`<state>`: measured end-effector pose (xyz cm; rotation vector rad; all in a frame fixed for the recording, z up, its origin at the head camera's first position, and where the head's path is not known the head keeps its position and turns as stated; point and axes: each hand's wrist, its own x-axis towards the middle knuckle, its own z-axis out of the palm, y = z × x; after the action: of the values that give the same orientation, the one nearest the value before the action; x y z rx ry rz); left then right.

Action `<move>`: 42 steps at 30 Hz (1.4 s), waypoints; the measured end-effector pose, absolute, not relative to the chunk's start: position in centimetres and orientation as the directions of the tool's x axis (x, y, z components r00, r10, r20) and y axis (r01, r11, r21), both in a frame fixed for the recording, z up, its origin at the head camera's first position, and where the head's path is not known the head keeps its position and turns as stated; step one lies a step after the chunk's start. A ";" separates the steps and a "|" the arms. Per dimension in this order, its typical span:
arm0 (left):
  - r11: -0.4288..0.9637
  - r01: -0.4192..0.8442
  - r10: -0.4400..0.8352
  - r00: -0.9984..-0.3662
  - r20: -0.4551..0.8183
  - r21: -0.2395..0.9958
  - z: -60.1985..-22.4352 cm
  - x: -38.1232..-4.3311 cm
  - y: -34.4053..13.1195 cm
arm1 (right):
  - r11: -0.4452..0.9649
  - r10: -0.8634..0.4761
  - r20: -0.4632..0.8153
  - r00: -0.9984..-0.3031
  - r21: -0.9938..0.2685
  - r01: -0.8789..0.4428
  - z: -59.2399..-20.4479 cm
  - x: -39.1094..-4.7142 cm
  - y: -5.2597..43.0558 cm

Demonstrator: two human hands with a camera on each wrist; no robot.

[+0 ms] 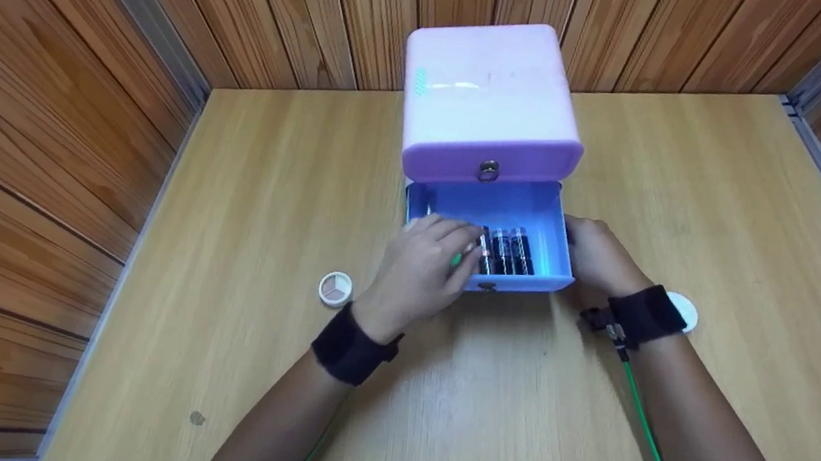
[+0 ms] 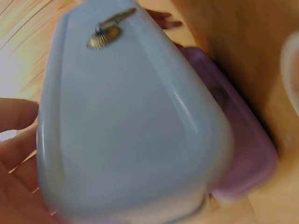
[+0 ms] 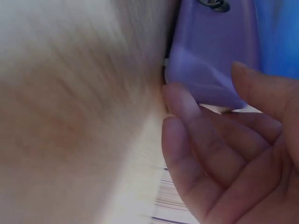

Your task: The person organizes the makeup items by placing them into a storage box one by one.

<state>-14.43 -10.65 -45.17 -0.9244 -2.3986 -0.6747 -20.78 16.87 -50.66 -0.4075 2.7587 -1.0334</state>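
Observation:
A pink and purple drawer box (image 1: 491, 95) stands at the back with its blue lower drawer (image 1: 549, 233) pulled out. Several short black tubes with clear tops (image 1: 503, 251), like lipsticks, stand in a row inside. My left hand (image 1: 418, 265) reaches over the drawer's front left corner, fingertips inside; something green shows by the thumb, and what the fingers hold is hidden. In the left wrist view its fingers (image 2: 18, 144) meet the edge of the drawer front (image 2: 117, 116). Beside the drawer's right side is my right hand (image 1: 600, 256), its fingers (image 3: 210, 149) loosely bent and nothing between them.
A small round white case (image 1: 335, 289) with three sections lies left of my left hand. A white round thing (image 1: 683, 312) is partly covered by my right wrist. Wood-panel walls (image 1: 34, 149) bound the table at the back and sides. Green cables (image 1: 651, 427) run along the forearms.

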 end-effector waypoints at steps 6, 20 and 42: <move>0.654 0.688 0.357 -0.646 0.674 0.313 -45.7 -14.2 -13.9 | 0.763 -0.290 -0.011 -0.957 -0.607 -0.224 -49.0 -18.2 17.1; 0.792 0.560 0.411 -0.783 0.467 0.242 -48.7 -12.0 -18.4 | 0.756 -0.412 0.147 -0.899 -0.497 -0.427 -47.6 -12.9 18.7; 0.726 0.637 0.497 -0.746 0.443 0.259 -49.8 -11.9 -18.2 | 0.695 -0.514 0.334 -0.791 -0.379 -0.611 -49.2 -12.9 18.5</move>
<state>-11.94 -18.21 -49.76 -0.8804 -2.5861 -0.5705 -12.85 18.51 -49.17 -1.0332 3.0758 -0.8111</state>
